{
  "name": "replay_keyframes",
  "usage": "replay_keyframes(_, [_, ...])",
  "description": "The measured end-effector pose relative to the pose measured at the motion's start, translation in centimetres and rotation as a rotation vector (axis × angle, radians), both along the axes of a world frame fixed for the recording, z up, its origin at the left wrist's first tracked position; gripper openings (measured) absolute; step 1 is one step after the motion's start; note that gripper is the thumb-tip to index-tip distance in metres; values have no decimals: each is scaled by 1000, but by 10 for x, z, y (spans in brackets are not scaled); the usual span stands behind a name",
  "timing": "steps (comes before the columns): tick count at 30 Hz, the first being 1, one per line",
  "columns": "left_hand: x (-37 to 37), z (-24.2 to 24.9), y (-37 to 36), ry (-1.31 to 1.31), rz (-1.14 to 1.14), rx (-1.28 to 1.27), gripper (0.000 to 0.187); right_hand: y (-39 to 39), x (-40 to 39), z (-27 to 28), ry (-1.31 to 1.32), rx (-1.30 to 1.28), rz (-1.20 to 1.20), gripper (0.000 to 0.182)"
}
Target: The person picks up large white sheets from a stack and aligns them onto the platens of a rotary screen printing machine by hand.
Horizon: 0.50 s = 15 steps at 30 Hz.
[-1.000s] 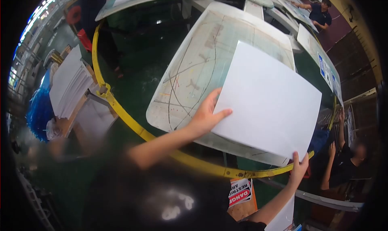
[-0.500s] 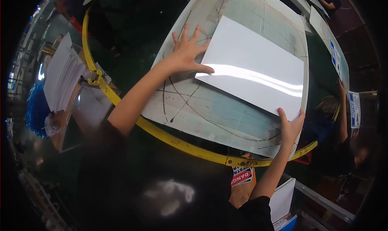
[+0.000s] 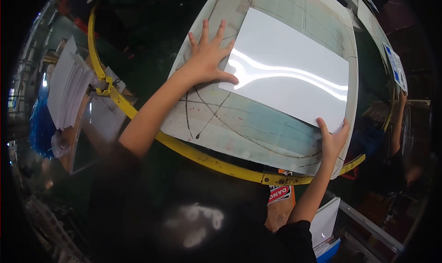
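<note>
A glossy white sheet [image 3: 285, 60] lies at a slant over a worn, pale platen [image 3: 221, 120] marked with dark lines. My left hand [image 3: 208, 58] is spread at the sheet's left edge, its thumb on the near left corner and its other fingers stretched out over the platen. At the near right corner, my right hand [image 3: 334, 138] grips the sheet between the thumb on top and fingers at the edge, some of them hidden. Bright bent glare runs across the sheet's surface.
A curved yellow rail [image 3: 207, 164] passes in front of the platen. On the left stands a stack of white sheets [image 3: 69, 88] beside blue shredded material [image 3: 40, 129]. To the right, another person's hand [image 3: 403, 97] holds a printed sign [image 3: 395, 67]. A danger sign [image 3: 279, 194] shows below.
The glare on the white sheet has become more bent near my left thumb. Both hands stay at the same corners. At right, the other person's printed sign has shifted.
</note>
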<state>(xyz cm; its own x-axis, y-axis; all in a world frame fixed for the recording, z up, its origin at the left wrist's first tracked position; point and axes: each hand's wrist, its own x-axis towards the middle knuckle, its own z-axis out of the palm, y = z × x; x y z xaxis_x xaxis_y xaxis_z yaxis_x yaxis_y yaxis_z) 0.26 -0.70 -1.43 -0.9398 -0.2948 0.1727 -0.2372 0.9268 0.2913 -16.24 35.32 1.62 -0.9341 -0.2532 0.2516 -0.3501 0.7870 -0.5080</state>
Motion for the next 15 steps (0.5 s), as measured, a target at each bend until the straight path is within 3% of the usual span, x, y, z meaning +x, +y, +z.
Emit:
replay_keyframes(8, [0, 8, 9, -90, 91, -26, 105, -2, 3, -2, -53, -7, -18, 90])
replay_keyframes(15, [-2, 18, 15, -105, 87, -102, 102, -7, 7, 0, -5, 206, -82, 92])
